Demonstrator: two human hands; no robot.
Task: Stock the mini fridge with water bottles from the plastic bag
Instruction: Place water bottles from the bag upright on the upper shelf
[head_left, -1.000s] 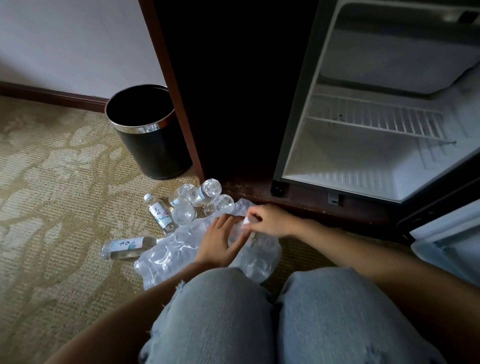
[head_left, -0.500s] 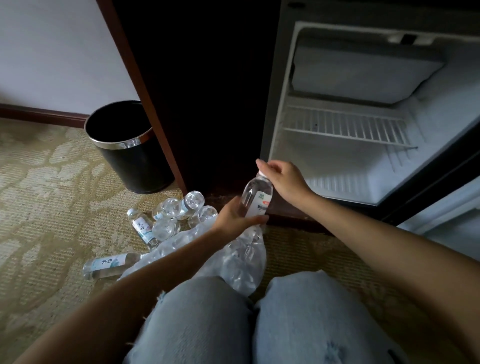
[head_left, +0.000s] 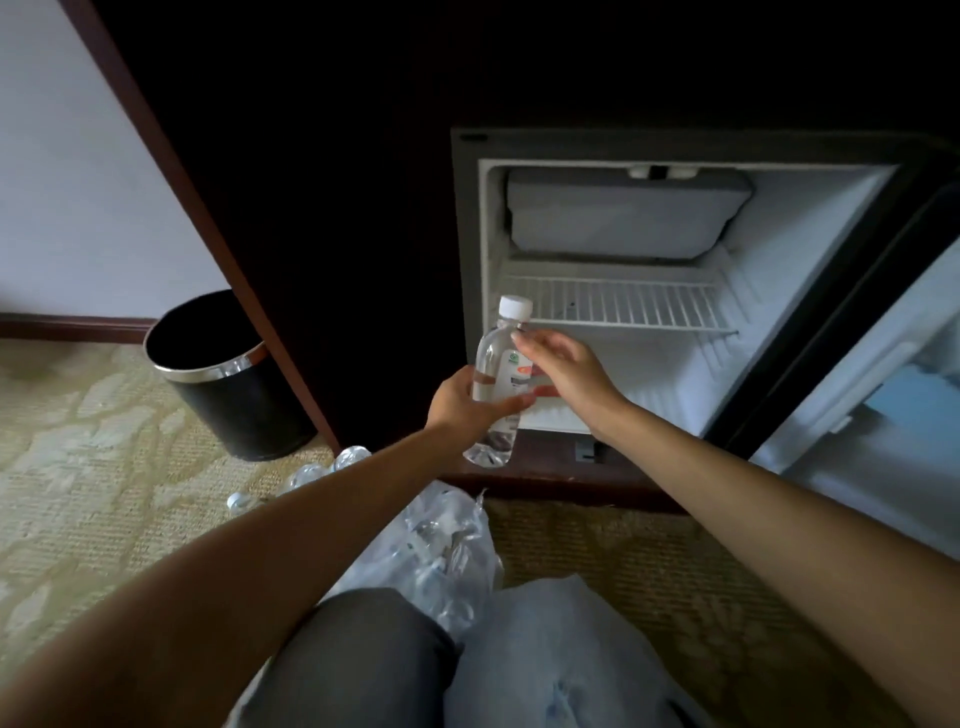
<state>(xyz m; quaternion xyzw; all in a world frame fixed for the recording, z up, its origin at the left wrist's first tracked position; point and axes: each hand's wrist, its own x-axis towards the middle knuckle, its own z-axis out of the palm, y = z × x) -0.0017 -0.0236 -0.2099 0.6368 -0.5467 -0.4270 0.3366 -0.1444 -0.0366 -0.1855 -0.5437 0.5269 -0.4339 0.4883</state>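
Note:
A clear water bottle (head_left: 496, 374) with a white cap stands upright in the air in front of the open mini fridge (head_left: 613, 364). My left hand (head_left: 462, 402) grips its lower half. My right hand (head_left: 563, 371) is beside the label, fingers spread, touching the bottle's right side. The fridge has a white wire shelf (head_left: 618, 309) with nothing on it and a bare floor below. The clear plastic bag (head_left: 441, 551) lies on the carpet by my knees. Several more bottles (head_left: 317, 475) lie on the carpet, partly hidden behind my left forearm.
A black waste bin (head_left: 228, 379) with a chrome rim stands left of the dark wooden cabinet (head_left: 322, 260). The fridge door (head_left: 883, 405) hangs open at the right. Patterned carpet covers the floor.
The bottle came out of the bag and rose up to the fridge opening. My left hand now holds its lower half; my right hand has shifted from the cap to its side.

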